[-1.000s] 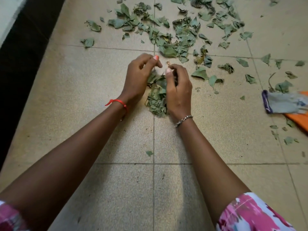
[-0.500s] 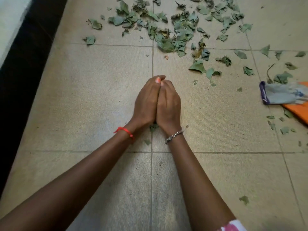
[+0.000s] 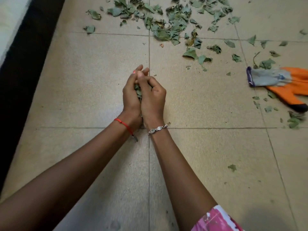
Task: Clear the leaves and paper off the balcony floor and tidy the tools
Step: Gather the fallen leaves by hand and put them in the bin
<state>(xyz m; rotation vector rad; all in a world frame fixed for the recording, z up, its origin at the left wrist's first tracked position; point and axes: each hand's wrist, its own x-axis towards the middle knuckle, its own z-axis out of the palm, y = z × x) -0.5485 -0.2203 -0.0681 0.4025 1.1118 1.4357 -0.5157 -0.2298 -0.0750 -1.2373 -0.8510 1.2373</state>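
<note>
Cupping the handful of leaves [image 3: 138, 92] between the left hand [image 3: 130, 95] and the right hand [image 3: 152, 97], pressing the heels of the palms together, curling the fingers round the bundle and showing only a few green scraps in the gap. Holding it low over the floor [image 3: 93, 80], close to a grout line. Judging these leaves to be very light, dry and brittle, probably crumbling under a hard squeeze and slipping out through any opening, so enclosing them from both sides and from below seems better than pinching. Noting the scattered leaves [image 3: 160, 19] lying further ahead, dull green, torn and curled, with ragged edges, on beige tiles of fine grainy texture. Noting also the glove [image 3: 283, 80] at the right, lying limp, with soft grey knitted cuff, purple hem and orange coated part.
</note>
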